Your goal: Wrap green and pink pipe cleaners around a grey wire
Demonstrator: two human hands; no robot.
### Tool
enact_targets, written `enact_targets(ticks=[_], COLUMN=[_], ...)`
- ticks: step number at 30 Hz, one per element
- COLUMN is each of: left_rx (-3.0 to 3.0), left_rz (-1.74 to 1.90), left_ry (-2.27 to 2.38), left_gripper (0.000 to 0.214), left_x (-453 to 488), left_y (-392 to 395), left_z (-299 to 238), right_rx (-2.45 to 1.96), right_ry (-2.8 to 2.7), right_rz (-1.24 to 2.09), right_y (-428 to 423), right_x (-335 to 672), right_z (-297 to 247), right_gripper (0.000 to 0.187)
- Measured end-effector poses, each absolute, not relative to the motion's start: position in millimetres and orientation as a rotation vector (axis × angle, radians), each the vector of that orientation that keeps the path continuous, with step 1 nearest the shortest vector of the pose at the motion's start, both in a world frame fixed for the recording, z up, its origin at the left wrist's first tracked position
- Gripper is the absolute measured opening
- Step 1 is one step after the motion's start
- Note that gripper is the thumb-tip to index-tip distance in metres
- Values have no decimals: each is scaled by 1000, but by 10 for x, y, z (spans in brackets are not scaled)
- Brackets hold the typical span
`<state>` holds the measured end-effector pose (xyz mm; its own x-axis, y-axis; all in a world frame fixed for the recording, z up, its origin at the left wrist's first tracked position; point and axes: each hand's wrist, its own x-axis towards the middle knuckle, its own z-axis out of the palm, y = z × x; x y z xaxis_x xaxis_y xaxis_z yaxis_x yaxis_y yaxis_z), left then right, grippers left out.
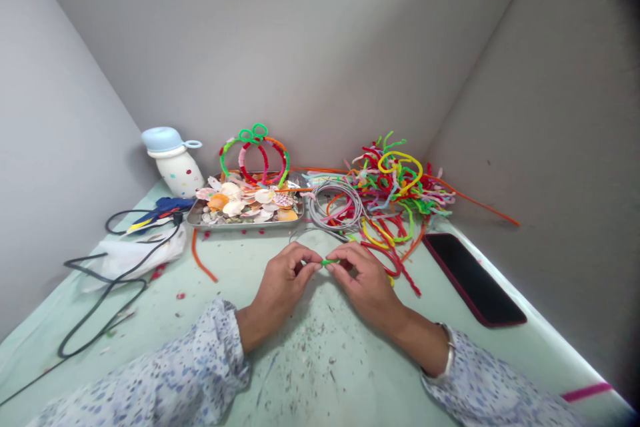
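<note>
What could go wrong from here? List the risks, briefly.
1. The green pipe cleaner piece is short and pinched only between the fingertips of the left hand and right hand; it could slip and get lost on the littered table.
2. Red pipe cleaners lie right beside the right hand and might snag on it.
3. The black cord of the glue gun loops near the left sleeve; a caught sleeve could drag the gun.
</note>
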<state>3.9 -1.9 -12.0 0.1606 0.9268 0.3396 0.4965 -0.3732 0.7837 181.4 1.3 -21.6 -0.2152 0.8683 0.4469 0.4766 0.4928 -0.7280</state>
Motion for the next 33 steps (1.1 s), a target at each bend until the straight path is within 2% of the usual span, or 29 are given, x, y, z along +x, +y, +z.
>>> enact_targets(ticks=[10, 23, 33], left_rx=[1955, 1852, 1875], left_rz=[1164, 977, 996], left_ry=[1322, 1351, 1336], left_gripper=[8, 13, 17], left_x=[24, 33, 23], left_y=[-20, -40, -12], left_z=[-137, -96, -144], right_rx=[-1129, -1095, -1103], right_ry=[-1850, -1890, -1885], right_rz=[557, 531, 511], right_y=[16, -3, 5], right_x=[1819, 1819, 1819], right_z=[-211, -179, -193], right_gripper=[10, 11, 12])
